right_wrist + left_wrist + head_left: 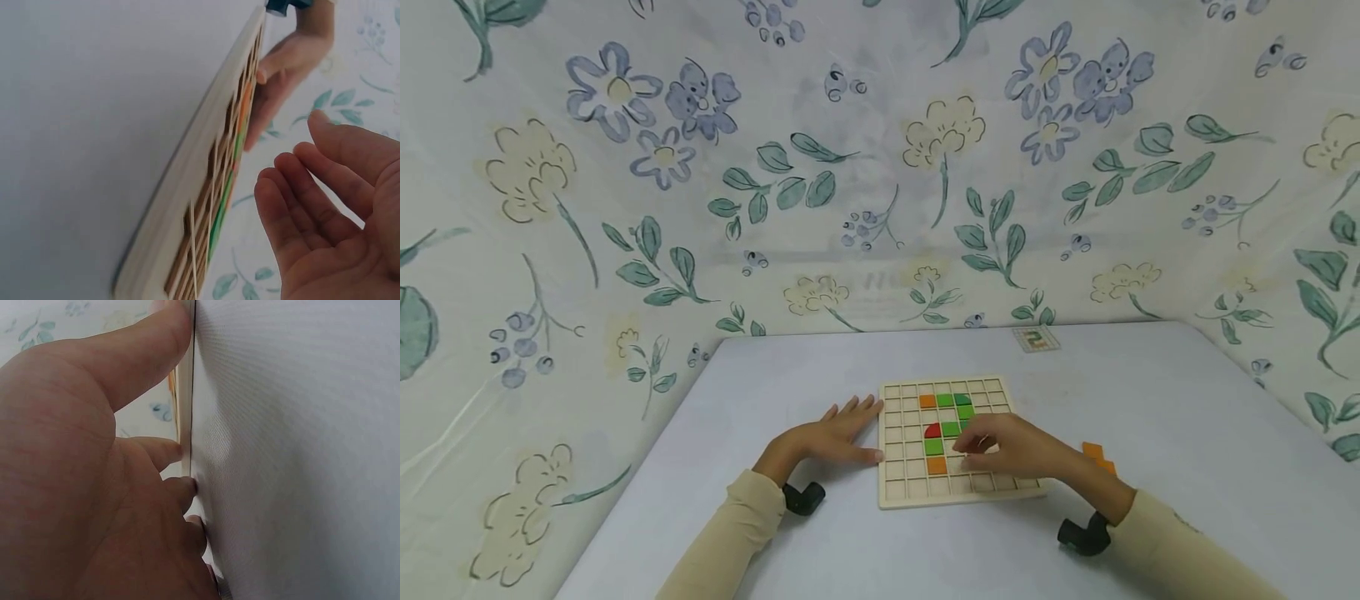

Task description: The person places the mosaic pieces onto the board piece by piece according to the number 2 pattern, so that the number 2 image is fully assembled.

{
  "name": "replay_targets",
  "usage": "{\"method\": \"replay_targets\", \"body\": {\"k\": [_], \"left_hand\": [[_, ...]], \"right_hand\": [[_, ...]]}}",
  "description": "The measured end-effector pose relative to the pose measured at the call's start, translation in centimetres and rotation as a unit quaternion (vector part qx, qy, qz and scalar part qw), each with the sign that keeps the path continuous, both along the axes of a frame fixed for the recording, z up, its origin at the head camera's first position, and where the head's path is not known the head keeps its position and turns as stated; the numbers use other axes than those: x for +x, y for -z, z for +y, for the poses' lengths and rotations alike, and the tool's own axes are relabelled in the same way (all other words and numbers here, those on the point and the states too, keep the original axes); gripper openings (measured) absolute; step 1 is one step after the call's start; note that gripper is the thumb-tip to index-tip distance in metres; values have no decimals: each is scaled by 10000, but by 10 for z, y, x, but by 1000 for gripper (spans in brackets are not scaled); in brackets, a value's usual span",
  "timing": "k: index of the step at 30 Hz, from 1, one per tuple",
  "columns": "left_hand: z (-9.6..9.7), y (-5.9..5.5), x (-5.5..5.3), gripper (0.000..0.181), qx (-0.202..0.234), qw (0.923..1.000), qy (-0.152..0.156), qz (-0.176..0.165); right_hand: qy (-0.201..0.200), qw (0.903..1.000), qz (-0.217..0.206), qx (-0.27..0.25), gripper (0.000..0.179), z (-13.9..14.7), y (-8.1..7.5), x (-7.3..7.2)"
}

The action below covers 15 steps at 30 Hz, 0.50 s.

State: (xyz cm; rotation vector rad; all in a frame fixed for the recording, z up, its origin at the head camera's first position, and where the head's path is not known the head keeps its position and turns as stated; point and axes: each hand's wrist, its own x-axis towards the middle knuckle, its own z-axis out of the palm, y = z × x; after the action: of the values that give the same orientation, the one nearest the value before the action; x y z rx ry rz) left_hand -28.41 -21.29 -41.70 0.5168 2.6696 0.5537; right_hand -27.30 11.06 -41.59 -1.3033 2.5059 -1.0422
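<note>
A pale wooden grid board [895, 487] lies on the white table, with several coloured tiles set in its squares. Among them are an orange tile [928, 402] in the far row, a red rounded tile [932, 431], a green tile [933, 447] and an orange tile [936, 466] nearer me. My left hand [831, 439] rests beside the board, its spread fingers and thumb touching the left edge. Over the board's right part hovers my right hand [1015, 448], fingers loosely bent. In the right wrist view nothing shows between thumb and fingertips. That hand hides some squares.
Loose orange tiles [1092, 450] lie right of the board, partly behind my right forearm. At the table's far edge is a small pattern card [1036, 339]. A floral cloth [880, 208] hangs behind the table. Each wrist carries a black camera [805, 498].
</note>
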Motion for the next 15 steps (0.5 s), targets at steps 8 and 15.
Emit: {"method": "replay_targets", "body": {"k": [8,15], "left_hand": [[2,-2,2,96,78,10000,32,-1],[1,-1,0,96,21,10000,52,7]], "right_hand": [[686,9974,121,189,20,46,-14,3],[1191,9920,395,133,25,88,-15,7]]}}
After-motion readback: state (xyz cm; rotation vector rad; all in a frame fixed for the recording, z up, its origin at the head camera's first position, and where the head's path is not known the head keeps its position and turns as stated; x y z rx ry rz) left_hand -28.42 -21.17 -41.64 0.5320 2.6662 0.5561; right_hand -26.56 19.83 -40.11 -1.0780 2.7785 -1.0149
